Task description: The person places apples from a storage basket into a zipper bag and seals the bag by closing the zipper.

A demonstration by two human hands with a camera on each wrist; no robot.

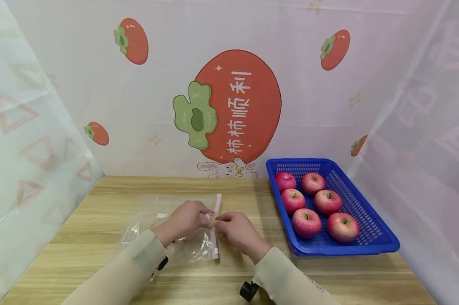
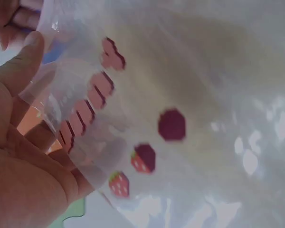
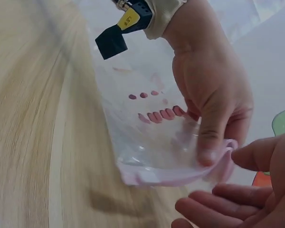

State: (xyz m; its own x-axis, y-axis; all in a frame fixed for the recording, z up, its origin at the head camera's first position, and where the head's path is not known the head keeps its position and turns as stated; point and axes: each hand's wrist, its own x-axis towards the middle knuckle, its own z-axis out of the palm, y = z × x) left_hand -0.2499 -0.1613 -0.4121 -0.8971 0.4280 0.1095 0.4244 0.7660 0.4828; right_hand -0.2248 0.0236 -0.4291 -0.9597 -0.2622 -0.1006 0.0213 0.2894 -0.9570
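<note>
A clear plastic zip bag (image 1: 197, 250) with a pink-edged mouth lies on the table, the mouth facing right. My left hand (image 1: 183, 221) pinches the middle of that mouth, thumb on one side and fingers behind the film, as the left wrist view shows. Pink lettering and small strawberry prints mark the bag (image 2: 204, 104). Close to the pinched edge is my right hand (image 1: 241, 234); in the right wrist view its thumb and fingers are spread apart with nothing between them. Whether its thumb tip touches the pink edge I cannot tell. A small slider (image 1: 215, 250) sits at the mouth's near end.
On the right stands a blue plastic basket (image 1: 378, 237) with several red apples (image 1: 306, 223) in it. The wooden table (image 1: 81, 237) meets a printed cloth backdrop (image 1: 157, 84) at the back, and cloth walls rise at both sides.
</note>
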